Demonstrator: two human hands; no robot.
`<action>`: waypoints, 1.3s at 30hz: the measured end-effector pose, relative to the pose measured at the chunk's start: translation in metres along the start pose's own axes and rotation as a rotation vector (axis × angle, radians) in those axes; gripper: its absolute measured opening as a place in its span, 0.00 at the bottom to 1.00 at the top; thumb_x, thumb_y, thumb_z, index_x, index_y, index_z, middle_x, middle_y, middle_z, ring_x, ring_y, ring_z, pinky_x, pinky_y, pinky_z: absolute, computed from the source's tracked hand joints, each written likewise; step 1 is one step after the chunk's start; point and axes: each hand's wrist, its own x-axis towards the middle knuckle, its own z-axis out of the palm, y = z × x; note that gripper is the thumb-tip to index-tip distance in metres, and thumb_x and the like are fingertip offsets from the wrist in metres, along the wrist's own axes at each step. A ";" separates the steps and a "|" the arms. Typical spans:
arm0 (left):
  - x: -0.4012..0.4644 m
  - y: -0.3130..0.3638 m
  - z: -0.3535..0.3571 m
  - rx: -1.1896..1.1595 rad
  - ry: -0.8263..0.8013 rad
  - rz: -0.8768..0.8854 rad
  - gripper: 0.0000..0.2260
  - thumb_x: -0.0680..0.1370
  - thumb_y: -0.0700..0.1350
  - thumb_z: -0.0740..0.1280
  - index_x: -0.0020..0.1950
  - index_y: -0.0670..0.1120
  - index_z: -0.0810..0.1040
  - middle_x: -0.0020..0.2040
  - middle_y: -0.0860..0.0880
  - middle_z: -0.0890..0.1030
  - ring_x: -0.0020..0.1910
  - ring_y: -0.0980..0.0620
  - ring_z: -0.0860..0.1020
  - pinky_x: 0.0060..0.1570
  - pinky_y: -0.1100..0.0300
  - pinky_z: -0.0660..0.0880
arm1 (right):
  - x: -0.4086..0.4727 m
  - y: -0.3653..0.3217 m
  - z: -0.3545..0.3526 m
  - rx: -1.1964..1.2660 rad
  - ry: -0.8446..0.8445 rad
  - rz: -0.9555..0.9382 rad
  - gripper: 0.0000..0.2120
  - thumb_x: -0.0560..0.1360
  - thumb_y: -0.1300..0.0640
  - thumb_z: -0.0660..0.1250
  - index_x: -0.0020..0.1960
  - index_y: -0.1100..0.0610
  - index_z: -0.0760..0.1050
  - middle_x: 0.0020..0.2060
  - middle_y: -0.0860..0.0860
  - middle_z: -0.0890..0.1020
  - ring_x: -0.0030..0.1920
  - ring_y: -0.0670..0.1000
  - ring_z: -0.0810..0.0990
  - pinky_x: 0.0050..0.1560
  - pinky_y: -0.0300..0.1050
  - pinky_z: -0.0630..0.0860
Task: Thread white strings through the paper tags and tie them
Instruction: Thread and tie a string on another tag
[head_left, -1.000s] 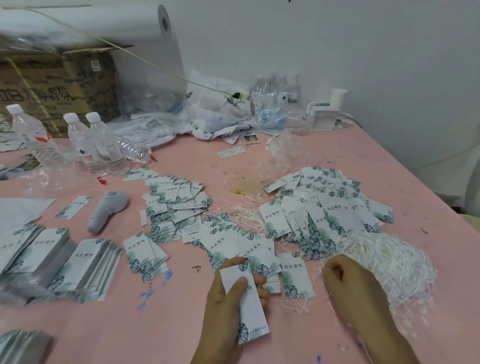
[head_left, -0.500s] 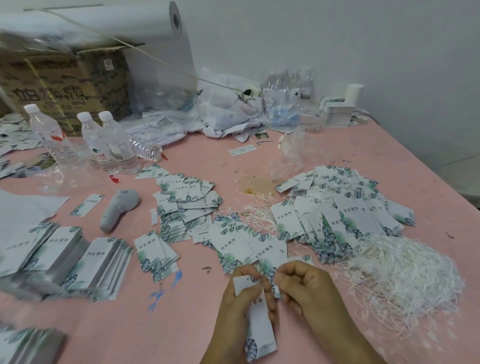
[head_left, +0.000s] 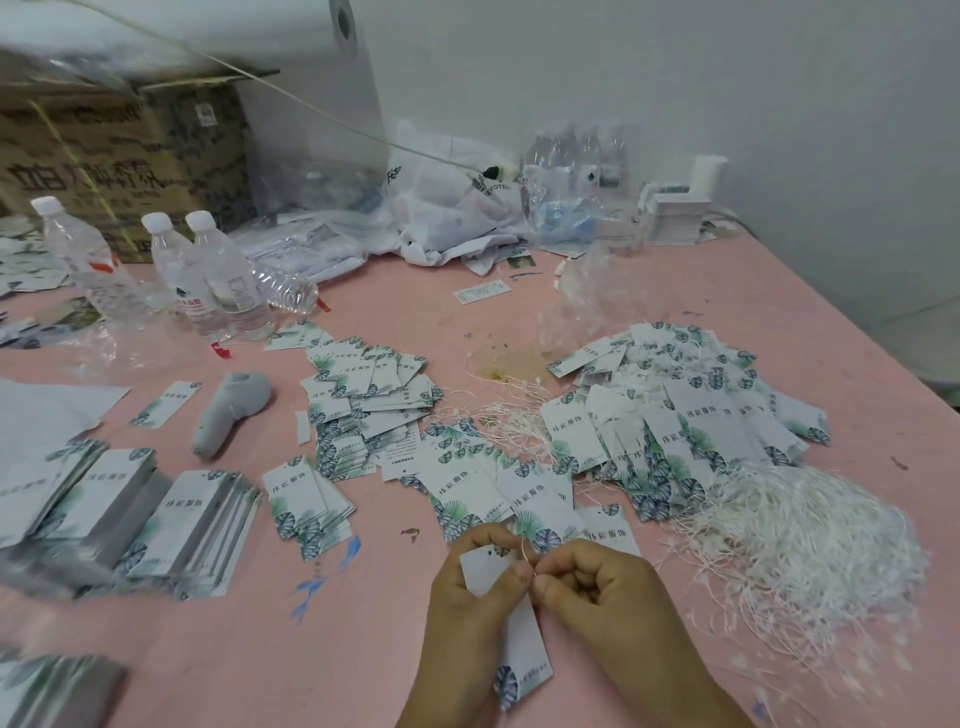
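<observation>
Near edge of pink bench (head_left: 597, 322), both hands together at centre-bottom of view.

Left hand (head_left: 470, 597) grips one paper tag (head_left: 519, 631), thumb across its face, fingers curled behind. Tag's long axis runs from the upper left, where its punched hole (head_left: 489, 554) sits near the top edge, down and right toward the person; leaf-printed end lies nearest the body.

Right hand (head_left: 597, 590) is curled, thumb and forefinger pinched on a thin white string (head_left: 523, 551), which arcs up in a small loop just right of the hole. Fingertips of the two hands touch or nearly touch at the tag's right edge.

The relation that matters: the hole lies just left of and slightly above the string loop, close by. The right hand holds the string, so it is the working one; the left only steadies the tag. Whether the string already passes through the hole I cannot tell.

Supply: loose string heap (head_left: 810, 535) to the right, nearer the right hand. Unthreaded tags (head_left: 498, 488) scattered just beyond the hands.
</observation>
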 end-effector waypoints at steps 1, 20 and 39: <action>0.000 0.000 -0.001 0.000 0.002 0.005 0.13 0.62 0.44 0.78 0.43 0.48 0.80 0.42 0.43 0.82 0.37 0.47 0.78 0.37 0.53 0.77 | 0.000 -0.001 0.000 0.001 -0.004 0.003 0.02 0.71 0.53 0.73 0.42 0.46 0.82 0.34 0.54 0.82 0.33 0.44 0.74 0.36 0.38 0.72; 0.003 0.007 -0.003 -0.145 0.117 -0.018 0.09 0.67 0.34 0.73 0.42 0.46 0.79 0.39 0.40 0.79 0.31 0.45 0.77 0.31 0.53 0.77 | 0.006 -0.012 -0.043 1.120 -0.168 0.215 0.28 0.48 0.64 0.86 0.46 0.66 0.84 0.39 0.64 0.84 0.34 0.55 0.85 0.28 0.43 0.81; -0.007 0.001 0.002 -0.056 0.011 -0.123 0.14 0.78 0.30 0.56 0.60 0.37 0.76 0.48 0.33 0.84 0.39 0.39 0.83 0.36 0.52 0.81 | 0.011 -0.003 -0.039 0.841 0.061 0.015 0.09 0.71 0.64 0.65 0.44 0.60 0.84 0.36 0.57 0.81 0.31 0.48 0.77 0.31 0.37 0.77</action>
